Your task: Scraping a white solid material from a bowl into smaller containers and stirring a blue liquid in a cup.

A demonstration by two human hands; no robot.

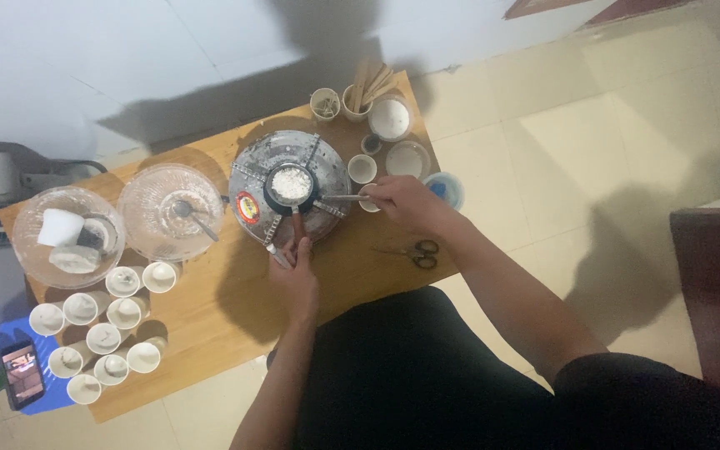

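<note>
Saucepan: small dark saucepan (291, 185) is sitting on a round metal burner (290, 188) on the wooden table (210, 333), just ahead of the left hand (295, 275); white powdery or crumbly contents are filling it.
Left hand: fingers are closing round the reddish-brown handle (297, 227), steadying the pan from the near side.
Right hand: right hand (404, 202) is pinching a slim metal spoon (343, 197) that is reaching leftward from the hand to the pan's rim.
Handling: pan is looking light and rigid, likely hot at the bowl; the handle, where the left hand is gripping, is seeming the safe hold. Contents are appearing loose and easy to spill if tilted.
Near the right hand: small cups (362, 168) are standing just beyond the knuckles; scissors (420, 253) are lying on the near side, beside the forearm.
Beyond the left hand's outer side: two clear bowls (68, 233) and a cluster of little filled cups (103, 337) are waiting well apart from it.
Hard to make out: spoon bowl is blurring against the pan; whether any flame is burning cannot be told; the fingertips under the handle are hiding from view.
</note>
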